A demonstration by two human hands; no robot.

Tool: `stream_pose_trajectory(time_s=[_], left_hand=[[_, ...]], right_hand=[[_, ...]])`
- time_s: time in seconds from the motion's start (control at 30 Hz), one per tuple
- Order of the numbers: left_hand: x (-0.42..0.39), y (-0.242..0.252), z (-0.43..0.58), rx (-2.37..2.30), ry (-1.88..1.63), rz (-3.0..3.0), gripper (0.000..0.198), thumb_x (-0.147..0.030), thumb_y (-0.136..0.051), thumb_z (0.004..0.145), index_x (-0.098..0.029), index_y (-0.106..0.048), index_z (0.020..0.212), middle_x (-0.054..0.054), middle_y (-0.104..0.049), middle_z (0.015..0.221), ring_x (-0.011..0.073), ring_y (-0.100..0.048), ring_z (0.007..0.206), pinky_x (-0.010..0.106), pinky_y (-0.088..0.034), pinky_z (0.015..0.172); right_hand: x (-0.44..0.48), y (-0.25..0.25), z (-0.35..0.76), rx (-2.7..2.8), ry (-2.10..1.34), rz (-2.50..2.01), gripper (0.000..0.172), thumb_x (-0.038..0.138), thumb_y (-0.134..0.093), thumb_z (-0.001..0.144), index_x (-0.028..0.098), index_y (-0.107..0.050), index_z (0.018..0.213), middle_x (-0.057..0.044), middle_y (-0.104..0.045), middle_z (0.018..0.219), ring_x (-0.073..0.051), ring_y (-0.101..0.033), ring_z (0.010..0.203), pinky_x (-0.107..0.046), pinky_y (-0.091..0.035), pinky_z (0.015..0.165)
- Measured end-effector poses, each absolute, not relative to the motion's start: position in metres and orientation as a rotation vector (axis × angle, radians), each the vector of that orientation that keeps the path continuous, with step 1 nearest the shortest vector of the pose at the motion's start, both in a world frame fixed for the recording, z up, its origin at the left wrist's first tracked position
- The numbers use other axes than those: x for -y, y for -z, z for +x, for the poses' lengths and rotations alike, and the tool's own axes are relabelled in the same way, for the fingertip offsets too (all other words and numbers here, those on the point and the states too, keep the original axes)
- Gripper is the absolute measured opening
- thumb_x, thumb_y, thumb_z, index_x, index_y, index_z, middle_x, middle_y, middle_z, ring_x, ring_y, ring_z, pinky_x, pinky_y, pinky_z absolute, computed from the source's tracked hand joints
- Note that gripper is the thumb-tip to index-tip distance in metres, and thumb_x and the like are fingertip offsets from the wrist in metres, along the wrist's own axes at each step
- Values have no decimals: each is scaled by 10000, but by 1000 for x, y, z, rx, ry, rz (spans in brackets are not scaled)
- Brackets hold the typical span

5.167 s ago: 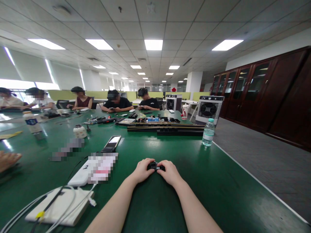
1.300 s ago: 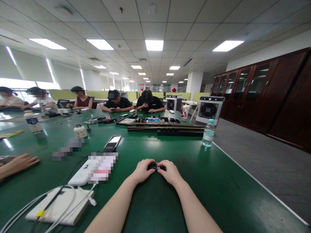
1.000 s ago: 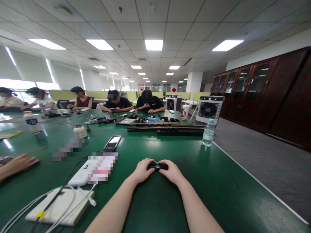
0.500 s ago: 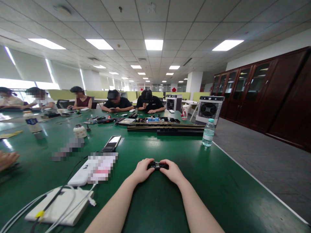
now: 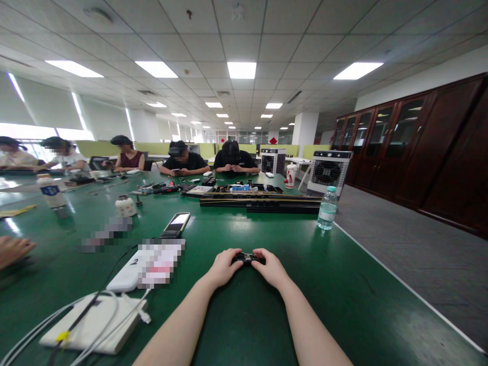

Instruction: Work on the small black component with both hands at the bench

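Observation:
Between both my hands is a small black oblong device (image 5: pixel 248 258) with a paler, metallic-looking middle; its exact kind is too small to make out. My left hand (image 5: pixel 224 266) grips its left end between thumb and fingers. At the opposite end my right hand (image 5: pixel 271 267) pinches it the same way. Thumbs and curled fingers cover both ends of the device. It is held low over the green table (image 5: pixel 247 310), and I cannot tell whether it touches the surface.
A water bottle (image 5: pixel 327 209) stands near the right edge. Black rails (image 5: pixel 267 201) lie ahead, with tools and parts behind them. To my left are a phone (image 5: pixel 176 223), a white power bank (image 5: pixel 125 274) and a white box (image 5: pixel 95 325) with cables. A co-worker's hand (image 5: pixel 14 250) rests far left.
My hands and the black device have barely moved. Across the table, a person has lowered a raised hand and brought both hands together. The co-worker's hand at far left has shifted slightly right.

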State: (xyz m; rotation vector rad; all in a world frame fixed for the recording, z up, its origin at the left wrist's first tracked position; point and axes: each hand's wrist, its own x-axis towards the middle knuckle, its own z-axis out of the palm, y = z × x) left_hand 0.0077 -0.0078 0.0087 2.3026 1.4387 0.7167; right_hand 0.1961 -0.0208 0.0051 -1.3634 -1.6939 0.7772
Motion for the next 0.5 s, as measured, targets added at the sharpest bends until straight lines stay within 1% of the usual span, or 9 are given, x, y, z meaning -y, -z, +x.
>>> stream_pose_trajectory(time_s=[0.23,0.5], left_hand=[[7,-8,7,-1430,-725,2286,377,-266,-530,800,-216,-541,1173,55,-609,1156,216,-547,1056,337,-403,945],[10,-11,7,-1411,-720,2303,459,-251,-586,746,-183,-525,1196,79,-600,1159,233,-543,1062,356,-399,951]], right_hand=[[20,-3,196,1689,-775,-1361,309,207,-610,692,197,-612,1001,-62,-671,1024,-193,-614,985,-345,-446,911],[22,-6,196,1695,-778,-1371,327,184,-610,675,191,-613,1002,-65,-669,1032,-195,-612,990,-341,-441,919]])
